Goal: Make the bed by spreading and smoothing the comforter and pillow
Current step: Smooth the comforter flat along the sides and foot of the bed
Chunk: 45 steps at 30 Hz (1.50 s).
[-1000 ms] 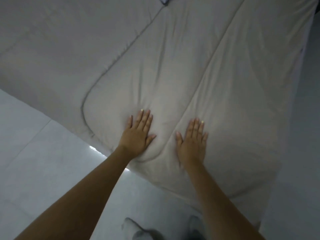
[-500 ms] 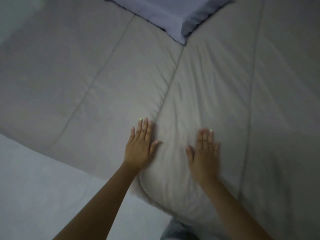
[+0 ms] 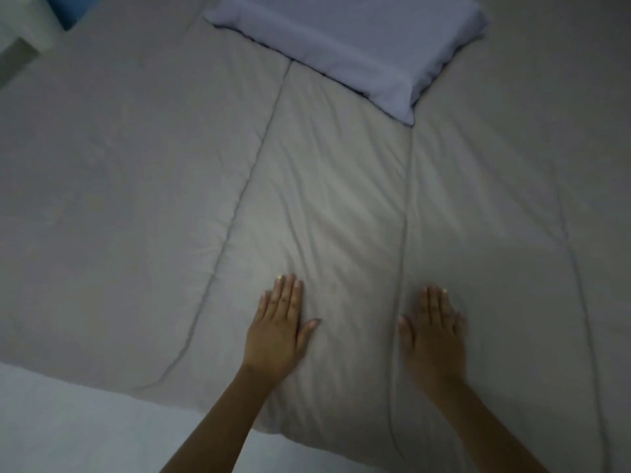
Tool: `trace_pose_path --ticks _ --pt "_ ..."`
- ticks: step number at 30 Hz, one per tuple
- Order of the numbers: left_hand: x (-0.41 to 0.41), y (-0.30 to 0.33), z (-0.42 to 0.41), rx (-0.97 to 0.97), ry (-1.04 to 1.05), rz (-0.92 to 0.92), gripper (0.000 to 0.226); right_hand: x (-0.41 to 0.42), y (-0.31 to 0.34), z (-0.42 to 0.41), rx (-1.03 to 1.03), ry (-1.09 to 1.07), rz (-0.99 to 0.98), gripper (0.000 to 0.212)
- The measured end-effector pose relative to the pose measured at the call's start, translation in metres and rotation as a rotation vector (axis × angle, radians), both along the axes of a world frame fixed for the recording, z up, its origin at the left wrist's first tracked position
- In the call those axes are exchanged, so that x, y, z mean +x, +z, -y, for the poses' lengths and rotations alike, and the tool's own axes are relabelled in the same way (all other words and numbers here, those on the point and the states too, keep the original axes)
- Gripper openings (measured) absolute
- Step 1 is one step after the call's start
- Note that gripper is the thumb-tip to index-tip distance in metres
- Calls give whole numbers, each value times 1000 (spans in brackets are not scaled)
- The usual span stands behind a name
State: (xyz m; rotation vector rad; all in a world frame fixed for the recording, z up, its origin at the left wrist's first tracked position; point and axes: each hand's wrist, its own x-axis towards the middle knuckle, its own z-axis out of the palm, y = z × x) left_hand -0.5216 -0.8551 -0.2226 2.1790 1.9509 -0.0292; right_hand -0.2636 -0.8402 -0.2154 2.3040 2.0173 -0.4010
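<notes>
A grey quilted comforter [image 3: 324,206] covers the bed, with stitched seams running away from me and soft creases in its middle panel. A pale lavender pillow [image 3: 351,42] lies on it at the far end, turned at an angle. My left hand [image 3: 278,331] presses flat on the comforter near its near edge, fingers straight and together. My right hand [image 3: 433,332] lies flat beside it, just right of a seam, fingers straight.
White floor [image 3: 68,428] shows at the lower left, below the comforter's near corner. At the top left stand a white piece of furniture [image 3: 30,25] and something blue [image 3: 68,8] beside the bed.
The view has tilted up from the bed's corner, so the whole pillow now shows. Both hands have slid forward over the comforter, staying flat, and are now a little farther apart.
</notes>
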Motion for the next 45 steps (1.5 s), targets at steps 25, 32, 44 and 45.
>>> trace_pose_path --ticks 25,32,44,45 --pt "-425 19 -96 11 -104 -38 77 -442 19 -36 17 -6 -101 80" --pt "-578 -22 -85 -85 -273 -60 71 -555 -16 -17 -35 -182 -32 85" --pt "-683 1 -147 -10 -664 17 65 -659 3 -2 -38 -449 -24 87" --pt "-688 3 -157 2 -663 8 66 -667 3 -5 -39 -461 -28 87"
